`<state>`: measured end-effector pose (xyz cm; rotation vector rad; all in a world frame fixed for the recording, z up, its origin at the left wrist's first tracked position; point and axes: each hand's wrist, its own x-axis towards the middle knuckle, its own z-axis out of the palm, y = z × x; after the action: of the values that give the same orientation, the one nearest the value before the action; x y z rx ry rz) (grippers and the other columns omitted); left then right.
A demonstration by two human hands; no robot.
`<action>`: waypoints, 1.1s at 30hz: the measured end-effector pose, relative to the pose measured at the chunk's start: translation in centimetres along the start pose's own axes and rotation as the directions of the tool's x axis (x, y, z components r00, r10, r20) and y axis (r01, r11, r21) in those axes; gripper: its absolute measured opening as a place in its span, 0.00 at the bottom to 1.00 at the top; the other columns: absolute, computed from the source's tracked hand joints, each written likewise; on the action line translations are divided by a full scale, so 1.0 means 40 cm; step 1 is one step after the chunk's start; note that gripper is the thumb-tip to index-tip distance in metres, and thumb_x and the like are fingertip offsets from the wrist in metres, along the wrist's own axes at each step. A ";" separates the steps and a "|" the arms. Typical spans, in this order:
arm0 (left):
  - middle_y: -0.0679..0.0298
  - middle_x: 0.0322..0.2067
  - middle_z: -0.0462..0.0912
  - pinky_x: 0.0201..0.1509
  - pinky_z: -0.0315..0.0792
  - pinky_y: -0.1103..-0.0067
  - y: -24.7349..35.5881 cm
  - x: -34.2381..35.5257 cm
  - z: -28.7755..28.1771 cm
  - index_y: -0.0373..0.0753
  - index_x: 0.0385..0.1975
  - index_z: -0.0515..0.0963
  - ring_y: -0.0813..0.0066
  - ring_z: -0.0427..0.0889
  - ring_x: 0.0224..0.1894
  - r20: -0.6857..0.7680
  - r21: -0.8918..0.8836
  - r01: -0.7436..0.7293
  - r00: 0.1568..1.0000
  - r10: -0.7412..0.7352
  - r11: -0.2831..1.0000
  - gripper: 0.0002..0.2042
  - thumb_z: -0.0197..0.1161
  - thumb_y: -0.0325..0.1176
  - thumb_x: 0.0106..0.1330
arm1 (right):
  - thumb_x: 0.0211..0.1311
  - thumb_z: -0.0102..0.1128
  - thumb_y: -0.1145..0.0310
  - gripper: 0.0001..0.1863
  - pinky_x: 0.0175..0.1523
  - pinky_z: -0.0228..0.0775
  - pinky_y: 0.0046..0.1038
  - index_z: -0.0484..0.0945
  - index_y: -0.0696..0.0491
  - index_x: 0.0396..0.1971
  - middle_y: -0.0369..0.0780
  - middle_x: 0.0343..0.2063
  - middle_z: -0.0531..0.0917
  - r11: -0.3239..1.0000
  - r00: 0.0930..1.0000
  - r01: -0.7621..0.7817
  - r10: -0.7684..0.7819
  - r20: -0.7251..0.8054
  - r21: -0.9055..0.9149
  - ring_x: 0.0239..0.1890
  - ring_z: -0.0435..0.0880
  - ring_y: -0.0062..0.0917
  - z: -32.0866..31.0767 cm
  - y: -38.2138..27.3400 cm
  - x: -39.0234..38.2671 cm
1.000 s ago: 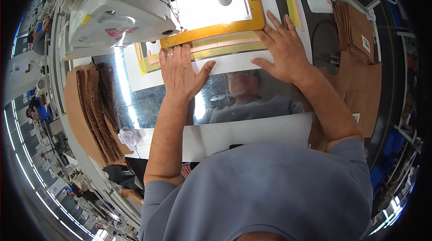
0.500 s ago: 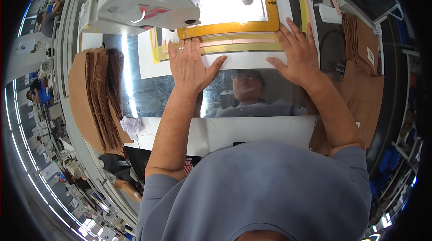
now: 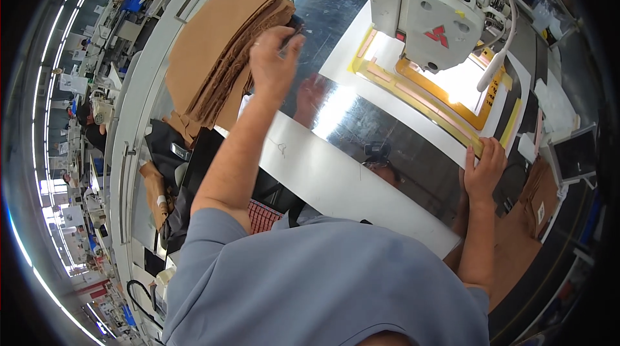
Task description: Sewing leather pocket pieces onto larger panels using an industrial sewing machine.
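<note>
My left hand [image 3: 274,65] is raised at the inner edge of a thick stack of brown pieces [image 3: 210,42], which look like cut fabric or leather panels. Its fingers are bent, with thumb and fingertips apart and nothing seen between them. My right hand [image 3: 485,168] rests on the near right corner of a white template sheet [image 3: 361,84] lined with yellow and pink strips, thumb apart from the fingers. Above the template stands a white sewing machine head [image 3: 445,23], with a yellow-orange clamp frame [image 3: 445,102] beneath it around a brightly lit area.
A shiny metal plate [image 3: 381,129] lies between me and the template, with a white table edge [image 3: 323,165] nearer. More brown pieces [image 3: 516,255] hang at right, below a dark screen [image 3: 575,152]. Dark cloth with a small device [image 3: 181,151] lies at lower left.
My view has turned left. My left hand has left the template's near edge for the brown stack; my right hand stays at the template's right corner.
</note>
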<state>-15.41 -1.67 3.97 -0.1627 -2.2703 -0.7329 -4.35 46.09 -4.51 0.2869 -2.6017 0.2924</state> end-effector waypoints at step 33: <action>0.57 0.31 0.91 0.45 0.82 0.76 -0.515 0.257 -0.204 0.36 0.37 0.89 0.70 0.90 0.35 0.451 0.150 0.247 0.845 -0.288 0.958 0.10 0.71 0.31 0.58 | 0.61 0.55 0.71 0.09 0.51 0.70 0.35 0.77 0.52 0.41 0.39 0.44 0.79 0.420 0.598 0.492 -0.799 0.054 0.763 0.47 0.79 0.31 0.335 -1.027 0.204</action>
<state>-24.48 -24.26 6.24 0.0272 -2.8270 -0.8019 -6.93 2.19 -5.52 1.8092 -2.3507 0.9859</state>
